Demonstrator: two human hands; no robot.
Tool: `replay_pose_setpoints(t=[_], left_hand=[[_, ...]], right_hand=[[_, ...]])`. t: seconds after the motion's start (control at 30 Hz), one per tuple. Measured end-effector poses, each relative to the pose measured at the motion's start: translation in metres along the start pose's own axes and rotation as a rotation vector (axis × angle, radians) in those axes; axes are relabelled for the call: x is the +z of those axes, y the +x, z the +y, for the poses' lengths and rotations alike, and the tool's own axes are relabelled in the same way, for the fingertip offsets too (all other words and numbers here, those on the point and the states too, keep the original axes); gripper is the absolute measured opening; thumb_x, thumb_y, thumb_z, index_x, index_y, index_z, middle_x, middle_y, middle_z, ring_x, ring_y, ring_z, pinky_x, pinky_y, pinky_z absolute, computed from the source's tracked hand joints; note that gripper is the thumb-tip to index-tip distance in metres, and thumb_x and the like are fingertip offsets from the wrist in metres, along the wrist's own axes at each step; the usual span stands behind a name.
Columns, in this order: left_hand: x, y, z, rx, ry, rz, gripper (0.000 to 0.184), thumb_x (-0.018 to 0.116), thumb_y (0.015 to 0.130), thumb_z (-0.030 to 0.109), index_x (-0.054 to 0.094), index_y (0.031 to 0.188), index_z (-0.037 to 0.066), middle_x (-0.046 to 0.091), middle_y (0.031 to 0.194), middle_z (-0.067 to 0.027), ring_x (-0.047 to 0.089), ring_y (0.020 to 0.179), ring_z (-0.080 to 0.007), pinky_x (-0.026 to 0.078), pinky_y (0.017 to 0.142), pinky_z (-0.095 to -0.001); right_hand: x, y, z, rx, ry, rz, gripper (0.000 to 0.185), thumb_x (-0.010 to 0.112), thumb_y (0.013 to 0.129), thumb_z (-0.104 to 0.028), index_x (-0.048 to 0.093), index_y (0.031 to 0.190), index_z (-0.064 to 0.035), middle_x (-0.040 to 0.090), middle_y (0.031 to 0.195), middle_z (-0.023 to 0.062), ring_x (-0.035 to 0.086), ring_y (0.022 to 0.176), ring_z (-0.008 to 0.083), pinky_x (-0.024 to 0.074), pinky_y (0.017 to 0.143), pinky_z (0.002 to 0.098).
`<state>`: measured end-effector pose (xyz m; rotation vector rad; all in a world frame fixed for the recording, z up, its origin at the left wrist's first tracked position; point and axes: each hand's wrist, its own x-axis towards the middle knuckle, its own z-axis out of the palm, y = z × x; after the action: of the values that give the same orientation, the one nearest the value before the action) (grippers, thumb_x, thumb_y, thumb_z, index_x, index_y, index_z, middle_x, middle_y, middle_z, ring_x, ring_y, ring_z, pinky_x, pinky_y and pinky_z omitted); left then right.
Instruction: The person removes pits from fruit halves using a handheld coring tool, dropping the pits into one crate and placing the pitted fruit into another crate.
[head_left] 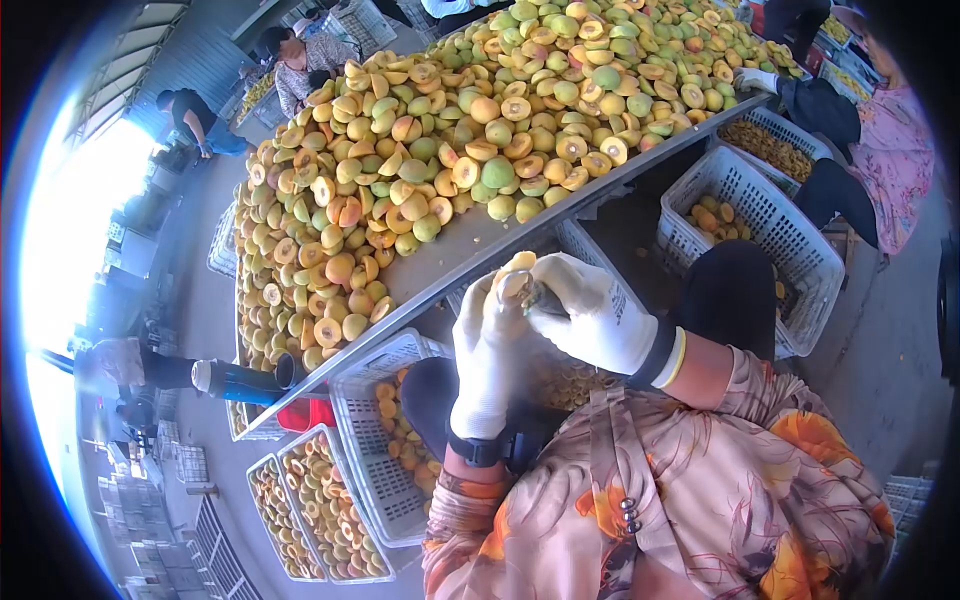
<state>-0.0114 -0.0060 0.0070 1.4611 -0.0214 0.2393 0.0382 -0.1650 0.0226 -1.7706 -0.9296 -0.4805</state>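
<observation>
My left hand [484, 335], in a white glove, is closed around a yellow peach half [520, 262] held up in front of my chest. Close against it, my right hand [592, 312], also gloved in white, is pinched on a small metal tool [514, 287] whose tip meets the fruit. Fingers hide most of the tool, so its exact kind does not show. Just beyond both hands runs the metal edge of a table [440, 268] heaped with halved peaches [400, 180], cut faces and skins mixed.
Beside my knees stand white plastic crates, one with fruit halves [385, 375] at left and another [745, 205] at right. Trays of cut fruit [330, 505] lie on the floor. A blue flask [235, 382] is by the table corner. A co-worker in pink [890, 160] sits at right.
</observation>
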Motion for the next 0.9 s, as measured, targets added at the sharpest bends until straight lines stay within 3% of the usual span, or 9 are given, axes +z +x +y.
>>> replay_pose_setpoints(t=[0.2, 0.33, 0.4, 0.5, 0.57, 0.63, 0.67, 0.77, 0.9], left_hand=[[0.029, -0.006, -0.010, 0.229, 0.025, 0.087, 0.046, 0.060, 0.104, 0.039, 0.059, 0.130, 0.000, 0.063, 0.111, -0.0011, 0.056, 0.094, -0.0085, 0.045, 0.082, -0.0219], [0.026, 0.000, 0.007, -0.004, 0.120, 0.208, 0.042, 0.058, 0.105, 0.037, 0.066, 0.120, -0.001, 0.065, 0.107, -0.0043, 0.059, 0.096, -0.0105, 0.048, 0.087, -0.0254], [0.011, 0.005, 0.009, 0.053, 0.046, 0.239, 0.049, 0.053, 0.106, 0.042, 0.066, 0.119, -0.003, 0.067, 0.099, -0.0076, 0.061, 0.088, -0.0130, 0.050, 0.077, -0.0261], [-0.001, 0.002, 0.016, 0.042, -0.039, 0.270, 0.054, 0.050, 0.105, 0.046, 0.063, 0.116, -0.006, 0.069, 0.090, -0.0142, 0.064, 0.073, -0.0185, 0.051, 0.066, -0.0288], [-0.010, -0.001, 0.010, 0.031, -0.127, 0.292, 0.054, 0.050, 0.105, 0.046, 0.061, 0.116, -0.006, 0.070, 0.089, -0.0165, 0.066, 0.070, -0.0206, 0.052, 0.065, -0.0300], [-0.014, -0.001, 0.012, 0.043, -0.074, 0.291, 0.055, 0.051, 0.105, 0.047, 0.060, 0.119, -0.006, 0.070, 0.090, -0.0172, 0.066, 0.068, -0.0214, 0.052, 0.063, -0.0309], [-0.015, -0.002, 0.011, 0.036, -0.080, 0.305, 0.055, 0.051, 0.105, 0.046, 0.060, 0.118, -0.006, 0.070, 0.090, -0.0171, 0.065, 0.068, -0.0212, 0.051, 0.063, -0.0308], [-0.013, -0.012, 0.010, -0.016, -0.058, 0.339, 0.053, 0.051, 0.105, 0.045, 0.061, 0.119, -0.006, 0.070, 0.092, -0.0169, 0.065, 0.072, -0.0196, 0.052, 0.066, -0.0300], [-0.010, -0.008, 0.004, 0.031, -0.069, 0.304, 0.052, 0.051, 0.106, 0.043, 0.062, 0.120, -0.006, 0.071, 0.095, -0.0162, 0.065, 0.084, -0.0188, 0.053, 0.073, -0.0289]], right_hand=[[-0.010, -0.009, -0.009, 0.041, -0.073, -0.048, 0.029, 0.073, 0.083, -0.006, 0.055, 0.106, -0.0062, 0.064, 0.088, 0.0153, 0.067, 0.083, 0.0401, 0.0534, 0.070, 0.0434], [-0.009, -0.022, -0.009, 0.192, 0.158, -0.072, 0.031, 0.074, 0.085, -0.010, 0.054, 0.108, -0.0035, 0.064, 0.083, 0.0153, 0.066, 0.076, 0.0374, 0.0519, 0.069, 0.0415], [-0.010, -0.030, -0.004, 0.297, 0.327, -0.129, 0.036, 0.077, 0.086, -0.013, 0.053, 0.111, -0.0014, 0.062, 0.078, 0.0153, 0.063, 0.070, 0.0344, 0.0506, 0.069, 0.0398], [-0.002, -0.061, 0.029, 0.366, 0.138, -0.436, 0.043, 0.071, 0.090, -0.024, 0.055, 0.118, 0.0033, 0.069, 0.091, 0.0249, 0.070, 0.085, 0.0419, 0.0538, 0.075, 0.0444], [0.020, -0.123, 0.095, 0.150, -0.280, -0.913, 0.043, 0.065, 0.090, -0.027, 0.058, 0.117, 0.0057, 0.070, 0.097, 0.0290, 0.070, 0.095, 0.0447, 0.0540, 0.081, 0.0491], [0.008, -0.107, 0.081, 0.611, -0.247, -1.011, 0.037, 0.061, 0.088, -0.025, 0.061, 0.110, 0.0046, 0.070, 0.098, 0.0300, 0.069, 0.096, 0.0453, 0.0533, 0.085, 0.0508], [0.002, -0.095, 0.065, 0.572, -0.163, -0.861, 0.034, 0.061, 0.088, -0.026, 0.062, 0.106, 0.0029, 0.070, 0.099, 0.0306, 0.068, 0.097, 0.0463, 0.0524, 0.087, 0.0514], [-0.004, -0.051, 0.024, 0.364, 0.047, -0.582, 0.033, 0.070, 0.087, -0.023, 0.055, 0.105, -0.0005, 0.066, 0.085, 0.0290, 0.067, 0.085, 0.0470, 0.0511, 0.071, 0.0519], [0.003, -0.021, -0.004, 0.163, 0.155, -0.456, 0.030, 0.073, 0.087, -0.017, 0.050, 0.101, -0.0028, 0.064, 0.075, 0.0242, 0.064, 0.071, 0.0470, 0.0482, 0.061, 0.0508]])
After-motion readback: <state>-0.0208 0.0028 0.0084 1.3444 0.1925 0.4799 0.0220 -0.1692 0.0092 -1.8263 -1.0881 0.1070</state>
